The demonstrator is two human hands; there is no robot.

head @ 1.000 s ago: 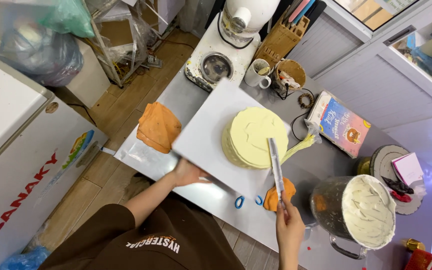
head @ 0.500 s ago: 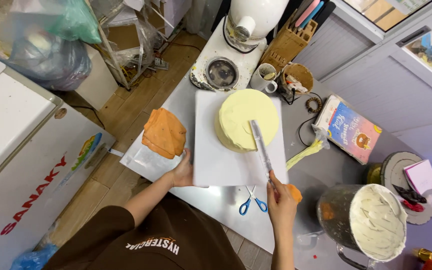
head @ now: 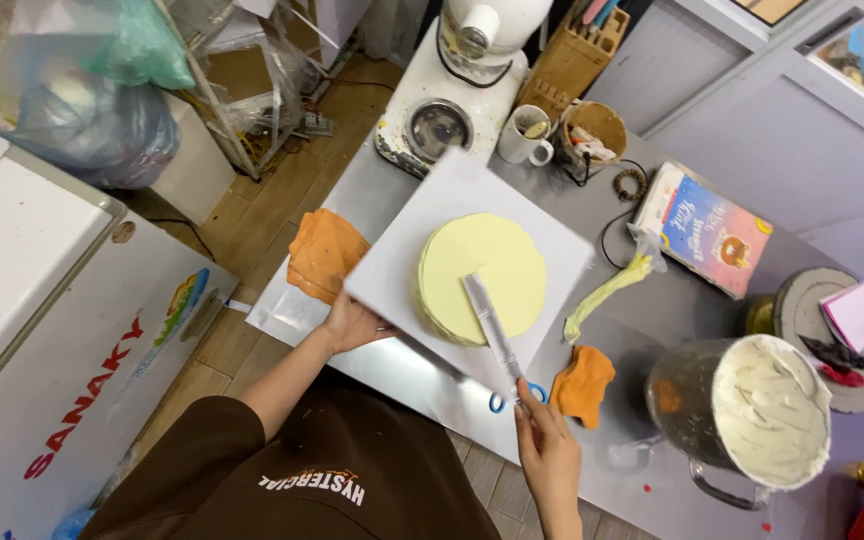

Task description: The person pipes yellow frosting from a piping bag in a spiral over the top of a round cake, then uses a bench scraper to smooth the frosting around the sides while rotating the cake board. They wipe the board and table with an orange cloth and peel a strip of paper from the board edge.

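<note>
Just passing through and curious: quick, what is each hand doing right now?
Left hand: closed on the edge of the white board under the cake.
Right hand: closed on the spatula handle.

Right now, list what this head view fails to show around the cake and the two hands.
- Left hand: its fingers go under the white board, so the grip is hidden.
- Scissors: only blue handles show; the spatula and right hand cover the rest.
- Cake: its far side is out of sight.
- Metal bowl of cream: its depth cannot be judged.
</note>
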